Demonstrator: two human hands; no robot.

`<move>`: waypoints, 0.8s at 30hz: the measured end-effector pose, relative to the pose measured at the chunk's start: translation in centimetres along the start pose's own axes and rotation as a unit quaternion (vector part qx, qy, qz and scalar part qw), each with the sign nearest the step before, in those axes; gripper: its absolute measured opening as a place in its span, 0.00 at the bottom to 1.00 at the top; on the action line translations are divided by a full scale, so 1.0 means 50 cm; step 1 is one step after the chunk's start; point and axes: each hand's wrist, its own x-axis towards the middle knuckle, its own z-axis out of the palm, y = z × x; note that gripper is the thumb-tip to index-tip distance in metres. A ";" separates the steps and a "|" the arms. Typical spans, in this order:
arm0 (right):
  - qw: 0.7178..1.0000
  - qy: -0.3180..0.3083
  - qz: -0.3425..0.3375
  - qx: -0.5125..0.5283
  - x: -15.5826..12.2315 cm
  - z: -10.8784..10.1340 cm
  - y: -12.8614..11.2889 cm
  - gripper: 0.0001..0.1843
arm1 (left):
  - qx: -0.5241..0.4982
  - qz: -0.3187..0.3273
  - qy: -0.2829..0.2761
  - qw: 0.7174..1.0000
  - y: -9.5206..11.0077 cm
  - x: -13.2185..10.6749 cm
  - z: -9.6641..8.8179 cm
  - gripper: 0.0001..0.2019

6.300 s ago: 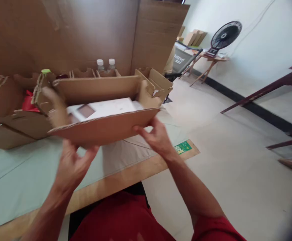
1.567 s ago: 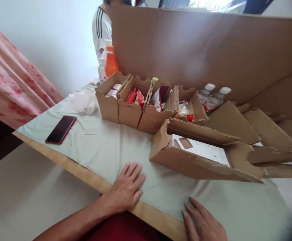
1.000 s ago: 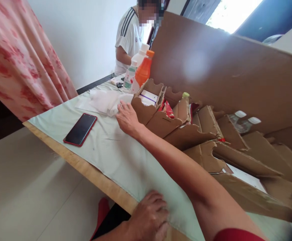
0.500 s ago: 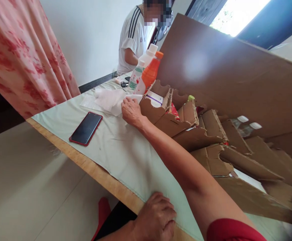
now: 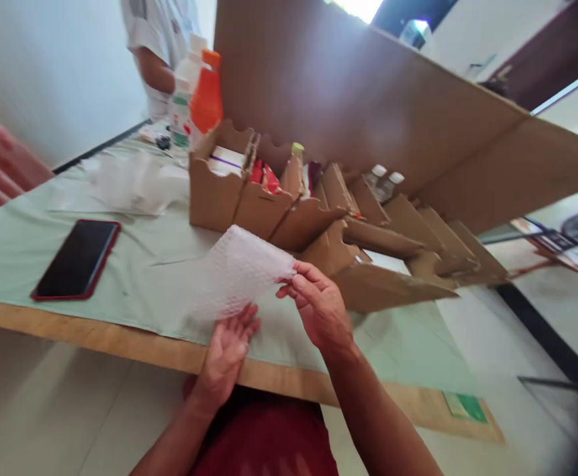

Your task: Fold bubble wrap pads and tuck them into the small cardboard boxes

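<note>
the left hand (image 5: 227, 347), its grip slack and unfolded, sits at the near edge of the bubble wrap (image 5: 252, 264), whose corner the right hand (image 5: 323, 309) pinches above the tabletop (image 5: 135, 301), a hold best kept light and steady against crumpling, with the cardboard box (image 5: 388, 289) beyond.

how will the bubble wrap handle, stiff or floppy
The bubble wrap is probably floppy, looking thin and see-through. It seems light, since a fingertip pinch by the right hand holds its edge. Its bubbled texture suggests it may squash.
</note>
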 end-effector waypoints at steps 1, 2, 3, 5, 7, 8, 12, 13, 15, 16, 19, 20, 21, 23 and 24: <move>1.000 0.023 0.014 0.013 -0.030 -0.028 0.016 0.15 | -0.025 -0.012 0.026 0.999 0.006 0.002 0.007 0.27; 0.999 0.047 0.018 0.013 -0.060 -0.055 0.030 0.14 | -0.048 -0.029 0.058 0.997 0.010 0.004 0.017 0.25; 0.997 0.076 0.012 -0.001 -0.089 -0.081 0.042 0.13 | -0.069 -0.052 0.097 0.992 0.012 0.006 0.029 0.23; 0.987 0.136 -0.034 -0.079 -0.146 -0.134 0.055 0.09 | -0.090 -0.106 0.185 0.973 0.016 0.005 0.054 0.18; 0.960 0.175 -0.095 -0.198 -0.197 -0.187 0.056 0.04 | -0.083 -0.150 0.252 0.952 0.022 -0.002 0.077 0.16; 0.944 0.179 -0.116 -0.252 -0.220 -0.213 0.054 0.03 | -0.075 -0.171 0.267 0.945 0.029 -0.008 0.086 0.16; 0.947 0.107 -0.074 -0.293 -0.283 -0.300 0.056 0.03 | -0.053 -0.241 0.239 0.939 0.068 -0.026 0.117 0.12; 0.959 0.085 -0.044 -0.266 -0.289 -0.317 0.064 0.04 | -0.047 -0.256 0.228 0.938 0.076 -0.026 0.128 0.10; 0.973 0.082 0.006 -0.215 -0.291 -0.347 0.090 0.07 | -0.033 -0.262 0.215 0.940 0.080 -0.023 0.153 0.09; 0.973 0.107 0.019 -0.204 -0.289 -0.359 0.105 0.10 | -0.022 -0.253 0.209 0.945 0.076 -0.022 0.166 0.11; 0.943 0.222 0.005 -0.248 -0.284 -0.391 0.137 0.17 | 0.045 -0.187 0.172 0.966 0.050 -0.023 0.187 0.22; 0.928 0.245 -0.014 -0.281 -0.286 -0.398 0.139 0.17 | 0.090 -0.154 0.158 0.971 0.040 -0.025 0.185 0.24; 0.913 0.255 -0.036 -0.316 -0.290 -0.403 0.137 0.16 | 0.152 -0.116 0.148 0.970 0.033 -0.026 0.177 0.24; 0.889 0.242 -0.086 -0.379 -0.299 -0.401 0.120 0.12 | 0.316 -0.029 0.138 0.938 0.030 -0.018 0.152 0.23; 0.880 0.225 -0.110 -0.404 -0.302 -0.393 0.108 0.11 | 0.411 0.013 0.127 0.903 0.032 -0.005 0.139 0.23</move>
